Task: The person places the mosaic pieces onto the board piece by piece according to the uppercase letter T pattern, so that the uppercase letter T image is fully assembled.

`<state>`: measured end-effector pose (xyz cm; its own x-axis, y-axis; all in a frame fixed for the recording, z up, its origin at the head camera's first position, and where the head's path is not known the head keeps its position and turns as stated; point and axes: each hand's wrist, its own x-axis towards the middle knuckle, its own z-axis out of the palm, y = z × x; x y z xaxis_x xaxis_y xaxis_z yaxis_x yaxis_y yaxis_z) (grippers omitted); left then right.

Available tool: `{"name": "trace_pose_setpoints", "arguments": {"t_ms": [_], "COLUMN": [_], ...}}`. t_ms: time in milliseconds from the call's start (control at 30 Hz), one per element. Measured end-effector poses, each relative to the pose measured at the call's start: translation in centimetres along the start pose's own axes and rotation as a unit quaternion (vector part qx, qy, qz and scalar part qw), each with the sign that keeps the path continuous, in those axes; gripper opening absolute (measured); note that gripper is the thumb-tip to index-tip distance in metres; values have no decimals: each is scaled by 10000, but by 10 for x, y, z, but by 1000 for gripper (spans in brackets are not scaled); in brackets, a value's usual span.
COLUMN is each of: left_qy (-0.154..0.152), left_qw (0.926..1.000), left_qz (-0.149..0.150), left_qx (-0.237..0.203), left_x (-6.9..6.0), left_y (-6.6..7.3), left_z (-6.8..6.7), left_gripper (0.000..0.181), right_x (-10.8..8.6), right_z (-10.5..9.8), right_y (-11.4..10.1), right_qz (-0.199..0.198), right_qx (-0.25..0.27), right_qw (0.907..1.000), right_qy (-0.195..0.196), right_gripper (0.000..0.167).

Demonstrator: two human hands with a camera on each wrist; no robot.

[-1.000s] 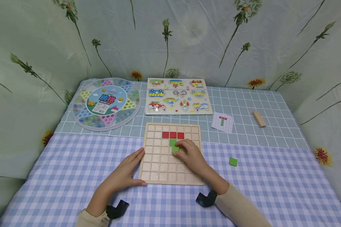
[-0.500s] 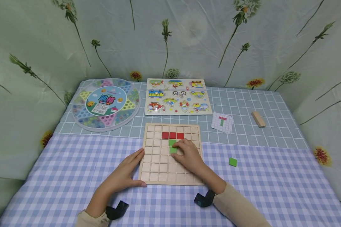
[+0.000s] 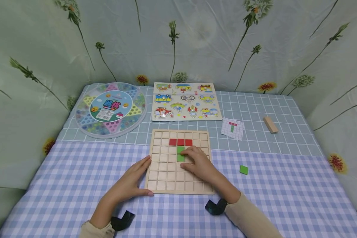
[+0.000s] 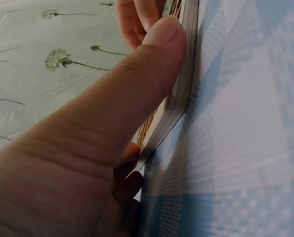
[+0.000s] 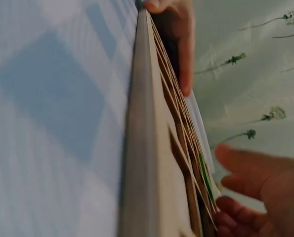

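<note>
A square wooden grid board (image 3: 163,175) lies on the checked cloth. Three red tiles (image 3: 180,142) form a row in its upper cells. Two green tiles sit below the middle red one, and the lower green tile (image 3: 180,158) lies flat in its cell. My right hand (image 3: 199,163) is over the board, its index fingertip at the green tiles and its thumb apart from them. In the right wrist view the thumb (image 5: 245,163) stands off the board. My left hand (image 3: 131,181) rests against the board's left side, fingers extended, thumb (image 4: 161,34) at the near edge.
Another green tile (image 3: 244,170) lies on the cloth to the right. Behind the board are a pattern card (image 3: 232,129) showing a red and green T, a wooden block (image 3: 270,125), a vehicle puzzle (image 3: 186,101) and a round Chinese checkers box (image 3: 111,109).
The lower green tile has shifted slightly left and settled squarely under the other green one. My right thumb has moved away from it. The left hand has stayed put.
</note>
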<state>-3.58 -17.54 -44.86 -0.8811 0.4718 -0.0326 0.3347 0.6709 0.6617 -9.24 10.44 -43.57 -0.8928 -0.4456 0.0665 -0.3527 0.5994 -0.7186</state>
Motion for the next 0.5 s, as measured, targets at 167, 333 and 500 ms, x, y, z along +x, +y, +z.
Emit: {"name": "trace_pose_setpoints", "arguments": {"t_ms": [167,333,500], "left_qy": [-7,12,6], "left_qw": [10000,10000,10000], "left_qz": [-4,6,0], "left_qx": [14,43,47], "left_x": [0,0,0], "left_y": [0,0,0], "left_z": [1,1,1], "left_gripper": [111,111,111], "right_x": [-13,-32,-53], "right_z": [-21,-44,-64], "right_y": [4,9,17], "right_qz": [-314,-611,-555], "right_qx": [287,-10,-348], "right_qw": [9990,9954,9900], "right_qy": [101,734,1247], "right_gripper": [42,52,65]}}
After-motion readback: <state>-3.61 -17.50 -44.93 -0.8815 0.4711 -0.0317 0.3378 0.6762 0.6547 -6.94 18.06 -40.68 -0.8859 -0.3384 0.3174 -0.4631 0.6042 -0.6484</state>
